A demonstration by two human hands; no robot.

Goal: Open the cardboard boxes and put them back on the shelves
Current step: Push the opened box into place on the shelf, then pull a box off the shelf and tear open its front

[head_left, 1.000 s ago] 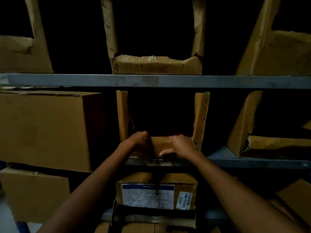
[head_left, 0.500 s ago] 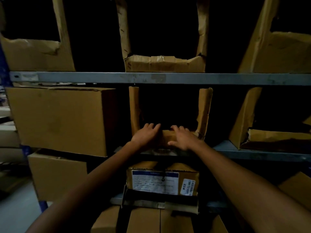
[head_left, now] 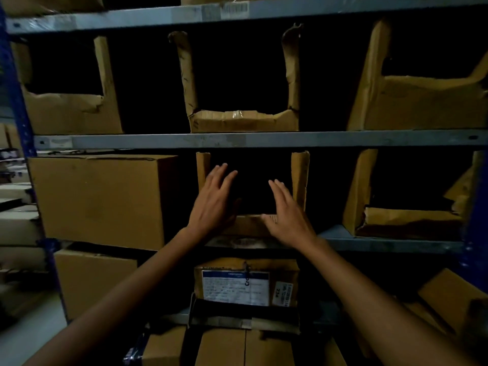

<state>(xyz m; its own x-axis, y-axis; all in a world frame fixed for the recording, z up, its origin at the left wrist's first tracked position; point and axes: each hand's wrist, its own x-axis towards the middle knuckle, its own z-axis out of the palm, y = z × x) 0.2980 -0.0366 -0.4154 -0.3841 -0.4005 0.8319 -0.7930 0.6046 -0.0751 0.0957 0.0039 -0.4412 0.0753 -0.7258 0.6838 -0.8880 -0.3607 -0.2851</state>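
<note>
Pointing up, straight fingers (head_left: 220, 174) front the box (head_left: 248, 226) opening.

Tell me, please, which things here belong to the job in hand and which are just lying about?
Job: cut-open box, left hand, right hand, shelf edge, closed box.
Lying about: labelled box below, torn box above.

The inside of the cut-open box (head_left: 248, 226) was lost in darkness, and the left hand (head_left: 214, 202) and right hand (head_left: 289, 219) covered both ends of its low front wall. The print on the label (head_left: 235, 287) of the lower box (head_left: 287, 268) was too blurred to read. Both forearms (head_left: 132, 299) ran off the bottom edge. The topmost boxes (head_left: 55, 2) were cropped above.
</note>
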